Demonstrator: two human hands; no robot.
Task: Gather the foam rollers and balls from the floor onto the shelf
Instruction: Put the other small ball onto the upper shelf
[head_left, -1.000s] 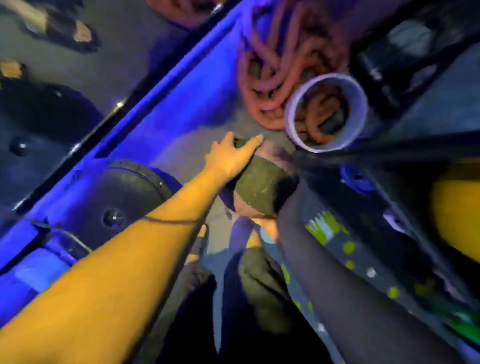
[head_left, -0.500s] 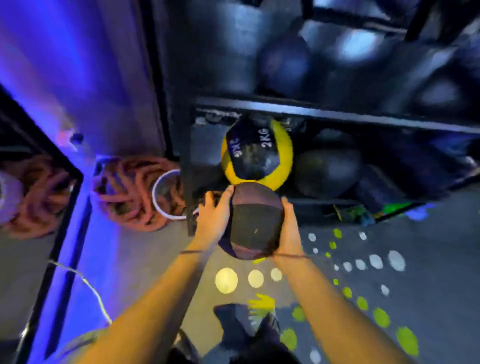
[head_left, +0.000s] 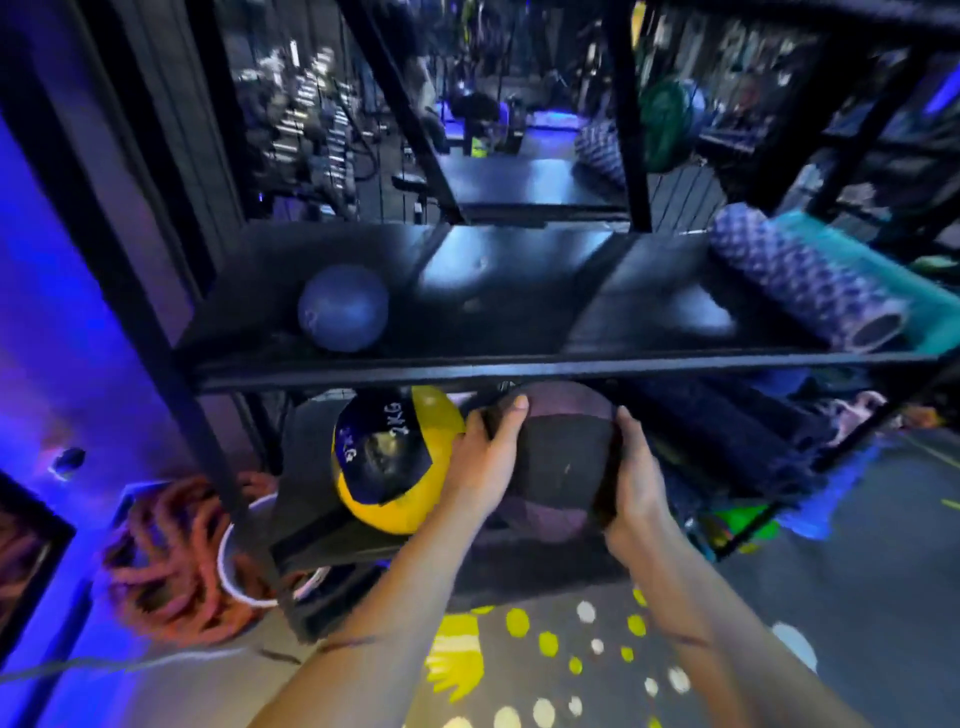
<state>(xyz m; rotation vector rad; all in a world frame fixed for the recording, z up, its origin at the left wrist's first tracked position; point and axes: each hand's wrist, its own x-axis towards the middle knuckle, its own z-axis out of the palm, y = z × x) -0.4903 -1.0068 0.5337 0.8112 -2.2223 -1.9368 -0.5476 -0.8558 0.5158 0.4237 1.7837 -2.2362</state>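
Both hands clasp a dark ball at the lower level of the shelf. The left hand curls round the ball's left side and the right hand round its right. It hangs just under the front edge of the shelf's middle board, just beside a yellow ball marked 2KG; whether it rests on the shelf cannot be told. On the board above, a blue ball sits toward the shelf's left end, while a purple roller and a teal roller lie side by side at its right end. Coiled orange rope lies left of the shelf.
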